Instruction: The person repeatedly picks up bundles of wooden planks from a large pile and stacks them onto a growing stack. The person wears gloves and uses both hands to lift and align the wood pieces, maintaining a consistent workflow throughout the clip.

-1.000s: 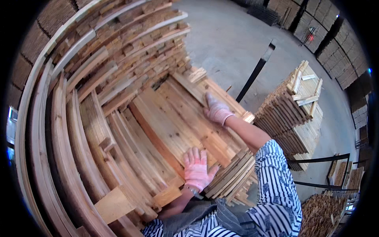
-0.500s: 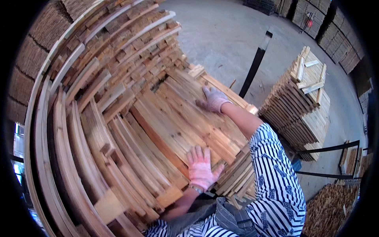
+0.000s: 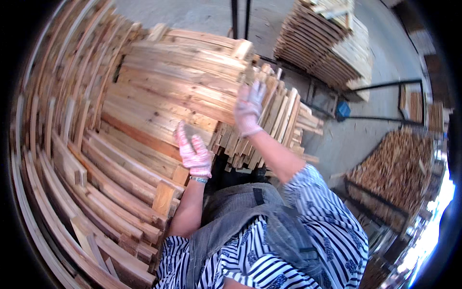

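The left hand (image 3: 195, 156), in a pink-and-white knitted glove, is hanging open over the ends of a layer of flat, pale-brown wooden boards (image 3: 159, 103); its thumb is standing apart from its fingers and it is gripping nothing. The right hand (image 3: 249, 108), in a paler pinkish-white knitted glove, is likewise showing open, fingers extended and nothing held, over the boards' right-hand ends, just beside a bundle of narrow, pale wooden strips (image 3: 279, 113). Whether either palm is bearing on the wood is remaining uncertain, blur softening both gloves. The boards are lying flat, side by side, ahead of the person, their right ends finishing in uneven steps; long, narrow wooden beams (image 3: 115, 212) are lying to the lower left. In the inspector's judgement, good handling here is calling for flat palms and even pressure, both hands working together along the board ends, so that no board is tilting or riding over its neighbour. Fingertips are best staying clear of the seams, and gloves are best sliding lightly along edges possibly carrying splinters.
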### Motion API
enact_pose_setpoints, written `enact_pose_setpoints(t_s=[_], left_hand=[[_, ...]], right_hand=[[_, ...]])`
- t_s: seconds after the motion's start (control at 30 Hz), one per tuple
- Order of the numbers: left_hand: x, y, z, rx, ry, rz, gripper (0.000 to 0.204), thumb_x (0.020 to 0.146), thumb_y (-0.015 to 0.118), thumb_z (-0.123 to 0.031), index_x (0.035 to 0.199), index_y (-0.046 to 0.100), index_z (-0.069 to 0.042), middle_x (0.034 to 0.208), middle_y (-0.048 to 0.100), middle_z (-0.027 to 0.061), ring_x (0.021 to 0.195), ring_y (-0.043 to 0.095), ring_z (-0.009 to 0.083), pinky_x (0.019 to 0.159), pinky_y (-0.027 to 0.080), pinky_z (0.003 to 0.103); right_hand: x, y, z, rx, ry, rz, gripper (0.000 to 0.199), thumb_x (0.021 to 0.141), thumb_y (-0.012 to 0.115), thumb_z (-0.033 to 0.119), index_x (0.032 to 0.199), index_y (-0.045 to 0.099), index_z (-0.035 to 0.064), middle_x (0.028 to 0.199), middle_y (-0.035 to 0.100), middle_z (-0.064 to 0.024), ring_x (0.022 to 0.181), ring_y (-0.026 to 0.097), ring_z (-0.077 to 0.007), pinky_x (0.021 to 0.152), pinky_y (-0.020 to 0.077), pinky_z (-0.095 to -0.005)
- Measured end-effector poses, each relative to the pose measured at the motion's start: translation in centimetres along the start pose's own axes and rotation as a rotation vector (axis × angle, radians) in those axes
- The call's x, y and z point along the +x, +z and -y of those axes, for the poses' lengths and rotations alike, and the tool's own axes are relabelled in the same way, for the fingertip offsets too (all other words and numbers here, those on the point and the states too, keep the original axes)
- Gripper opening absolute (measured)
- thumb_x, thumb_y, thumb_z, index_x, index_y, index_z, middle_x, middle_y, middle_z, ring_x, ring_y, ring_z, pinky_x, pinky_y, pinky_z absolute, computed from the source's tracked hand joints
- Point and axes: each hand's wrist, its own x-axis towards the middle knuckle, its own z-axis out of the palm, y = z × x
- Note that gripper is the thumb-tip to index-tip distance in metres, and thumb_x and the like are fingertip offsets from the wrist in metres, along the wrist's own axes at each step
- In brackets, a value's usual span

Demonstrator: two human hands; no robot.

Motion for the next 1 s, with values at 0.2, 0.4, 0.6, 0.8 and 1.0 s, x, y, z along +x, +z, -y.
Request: enact_pose_setpoints(t_s=[0.2,0.4,0.6,0.8,1.0], left_hand=[[-0.1,-0.3,0.7,-0.151,-0.179,0.020,0.047,0.108,0.047,-0.020,0.149,0.043,0.002,0.149,0.051,0.0174,0.136,0.048,0.0261,0.115,0.037,0.037],[-0.3,-0.1,0.8,-0.137,-0.105,0.069,0.046,0.108,0.045,-0.019,0.149,0.044,0.003,0.150,0.050,0.0155,0.136,0.049,0.0240,0.116,0.035,0.036],[-1.9,0.3,-1.1,-0.093,-0.032,0.162,0.043,0.106,0.048,-0.014,0.147,0.046,0.001,0.146,0.054,0.0159,0.127,0.056,0.0249,0.110,0.043,0.034],[-13.3,4.7,-6.8,-0.380,-0.166,0.764,0.043,0.105,0.052,-0.020,0.142,0.050,0.002,0.139,0.057,0.0144,0.131,0.053,0.0255,0.115,0.039,0.039],[-27.1,13.6,4.5,-0.534,-1.232,1.175,0.042,0.104,0.058,-0.018,0.142,0.052,-0.001,0.137,0.060,0.0135,0.127,0.057,0.0234,0.112,0.042,0.035]], right_hand=[[2.5,0.1,6.2,1.206,0.628,0.338,0.084,0.098,0.051,0.034,0.153,0.010,-0.0158,0.158,0.019,-0.0385,0.149,0.021,-0.0482,0.125,0.0180,-0.0416],[-2.0,-3.0,4.5,1.168,0.733,0.463,0.081,0.103,0.046,0.042,0.155,0.015,-0.0106,0.160,0.016,-0.0358,0.151,0.018,-0.0448,0.125,0.0162,-0.0427],[-3.0,-4.1,4.2,1.384,0.842,0.544,0.077,0.102,0.047,0.042,0.156,0.021,-0.0057,0.160,0.022,-0.0325,0.150,0.021,-0.0455,0.124,0.0197,-0.0442],[-24.8,-2.3,-6.1,0.917,0.466,0.612,0.039,0.096,0.055,0.017,0.129,0.056,-0.0041,0.127,0.062,-0.0222,0.123,0.058,-0.0369,0.106,0.0458,-0.0443],[-45.6,1.6,-19.4,0.705,1.277,1.157,0.056,0.106,0.030,0.043,0.121,0.059,-0.0022,0.128,0.061,-0.0295,0.118,0.056,-0.0503,0.102,0.0446,-0.0512]])
